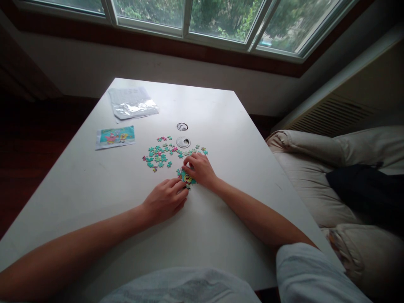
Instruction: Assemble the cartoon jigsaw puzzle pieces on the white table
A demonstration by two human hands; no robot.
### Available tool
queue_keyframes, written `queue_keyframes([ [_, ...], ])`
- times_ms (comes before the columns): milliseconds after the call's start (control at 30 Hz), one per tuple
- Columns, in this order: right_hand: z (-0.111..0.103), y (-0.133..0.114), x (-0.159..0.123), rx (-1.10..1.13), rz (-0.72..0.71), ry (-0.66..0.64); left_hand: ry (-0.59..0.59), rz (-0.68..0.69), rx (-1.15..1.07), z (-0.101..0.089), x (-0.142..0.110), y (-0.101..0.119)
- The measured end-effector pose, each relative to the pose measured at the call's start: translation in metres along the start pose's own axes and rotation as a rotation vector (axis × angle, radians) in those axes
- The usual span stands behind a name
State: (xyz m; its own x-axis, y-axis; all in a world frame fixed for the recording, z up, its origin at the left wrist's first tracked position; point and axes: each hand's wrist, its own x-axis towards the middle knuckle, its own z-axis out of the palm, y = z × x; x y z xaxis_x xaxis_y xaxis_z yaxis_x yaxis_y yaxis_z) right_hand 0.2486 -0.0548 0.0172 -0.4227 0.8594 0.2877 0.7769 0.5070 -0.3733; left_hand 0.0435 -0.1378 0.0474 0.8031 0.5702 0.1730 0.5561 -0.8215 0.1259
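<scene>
A small joined patch of jigsaw puzzle (188, 176), teal with a yellow cartoon face, lies on the white table (240, 210) between my hands. My left hand (167, 197) rests at its near left edge, the fingers bent and closed on that edge. From the right, my right hand (201, 169) reaches over the far side, thumb and forefinger curled together at a jigsaw piece; the fingers partly hide it. Loose jigsaw pieces (158, 155), mostly teal with some pink, are scattered beyond my left hand. More loose pieces (203, 150) lie just past my right fingers.
A picture card (116, 137) with cartoon figures lies at the left. Behind it are papers in a clear plastic sleeve (134, 104). Two round inserts, one nearer (181, 142) and one farther (182, 126), sit in the tabletop. A padded beige sofa (299, 181) stands right of the table.
</scene>
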Motion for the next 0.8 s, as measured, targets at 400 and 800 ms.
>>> queue_keyframes([
  [400,0.0,0.002,0.002,0.049,-0.034,0.021,-0.026,-0.046,0.009,-0.005,0.002,-0.002],
  [800,-0.002,0.016,0.059,0.061,-0.032,0.001,0.043,-0.079,0.011,0.001,-0.001,-0.007],
])
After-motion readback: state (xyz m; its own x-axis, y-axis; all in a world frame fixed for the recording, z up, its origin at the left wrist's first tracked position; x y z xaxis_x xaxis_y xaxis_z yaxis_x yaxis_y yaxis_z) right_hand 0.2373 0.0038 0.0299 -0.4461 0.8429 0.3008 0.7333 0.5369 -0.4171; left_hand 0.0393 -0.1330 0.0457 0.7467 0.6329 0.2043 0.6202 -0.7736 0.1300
